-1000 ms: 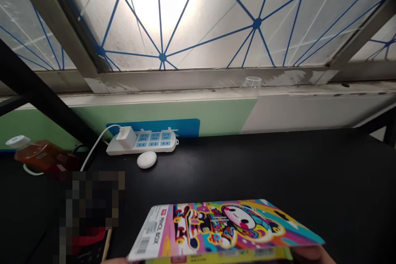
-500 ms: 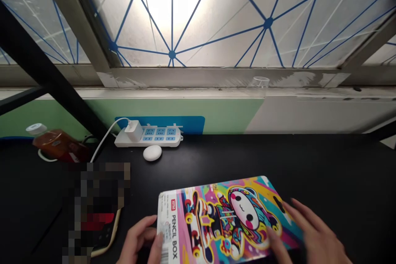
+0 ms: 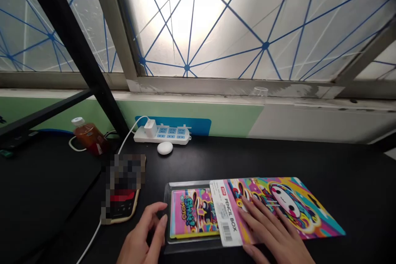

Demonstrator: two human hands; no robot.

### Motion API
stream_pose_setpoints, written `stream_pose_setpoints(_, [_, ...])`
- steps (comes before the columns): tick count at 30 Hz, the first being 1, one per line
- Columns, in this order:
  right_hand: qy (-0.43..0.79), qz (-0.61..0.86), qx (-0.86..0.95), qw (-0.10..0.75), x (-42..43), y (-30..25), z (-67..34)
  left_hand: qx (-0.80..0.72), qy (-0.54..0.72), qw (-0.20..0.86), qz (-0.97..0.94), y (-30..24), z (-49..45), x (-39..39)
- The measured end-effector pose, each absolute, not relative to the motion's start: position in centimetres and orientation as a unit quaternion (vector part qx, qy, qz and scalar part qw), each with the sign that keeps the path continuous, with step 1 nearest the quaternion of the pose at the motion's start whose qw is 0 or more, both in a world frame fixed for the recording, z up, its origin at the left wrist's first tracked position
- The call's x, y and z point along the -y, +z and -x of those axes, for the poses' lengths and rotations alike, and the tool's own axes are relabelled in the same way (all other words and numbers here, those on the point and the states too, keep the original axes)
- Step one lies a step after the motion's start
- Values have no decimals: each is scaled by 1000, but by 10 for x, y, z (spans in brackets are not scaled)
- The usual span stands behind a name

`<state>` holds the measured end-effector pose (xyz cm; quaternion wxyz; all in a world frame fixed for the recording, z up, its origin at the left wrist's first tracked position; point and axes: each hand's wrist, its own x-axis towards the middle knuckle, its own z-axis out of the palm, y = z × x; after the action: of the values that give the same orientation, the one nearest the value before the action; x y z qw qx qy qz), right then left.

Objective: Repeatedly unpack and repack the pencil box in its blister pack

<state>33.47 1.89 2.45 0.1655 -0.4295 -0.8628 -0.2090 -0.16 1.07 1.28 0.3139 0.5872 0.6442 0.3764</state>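
A colourful printed card sleeve [image 3: 287,208] marked "PENCIL BOX" lies on the black desk [image 3: 278,161], slid partly off to the right of a clear plastic tray [image 3: 168,214]. The tray holds a pink and yellow pencil box [image 3: 192,218], now uncovered at its left end. My right hand [image 3: 272,231] lies flat on the sleeve with its fingers stretched out. My left hand [image 3: 144,235] rests at the tray's left edge, fingers curved against it.
A phone [image 3: 122,202] on a white cable lies left of the tray. Further back are a white power strip [image 3: 163,134] with a plugged charger, a small white oval object [image 3: 165,147] and an orange drink bottle [image 3: 89,136]. A black diagonal frame bar [image 3: 77,45] crosses the window.
The package was lowered flat onto the desk. The printed sleeve has slid to the right, uncovering the pencil box in its tray. My view has shifted to the left.
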Motion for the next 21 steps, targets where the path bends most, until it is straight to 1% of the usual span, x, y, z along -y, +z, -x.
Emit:
stream_pose_setpoints(1, [-204,439,860,162,-14,25,-337,-634,353,260,-637,18,5,-13])
stream_pose_setpoints(3, [-203,461,849,162,-8,23,-331,-613,364,103,-694,27,-2,-18])
stream_pose_setpoints(4, [-204,472,842,165,-7,20,-325,-596,374,43,-709,30,-12,-20])
stream_pose_setpoints(5, [-203,483,835,169,-7,17,-318,-569,379,10,-730,31,-26,-20])
stream_pose_setpoints(7, [-195,497,826,180,-10,11,-305,-518,342,16,-784,31,-57,-20])
stream_pose_setpoints(8, [-187,502,824,184,-11,8,-300,-492,301,16,-817,30,-71,-20])
stream_pose_setpoints(10, [-166,506,826,186,-13,4,-298,-508,211,19,-835,25,-90,-20])
stream_pose_setpoints(12, [-140,510,829,183,-13,0,-306,-529,171,26,-831,22,-93,-22])
stream_pose_setpoints(16, [-100,541,809,208,-9,-6,-346,-546,150,47,-823,25,-74,-25])
stream_pose_setpoints(21, [-102,557,792,228,-6,-12,-388,-542,128,90,-826,41,-55,-28])
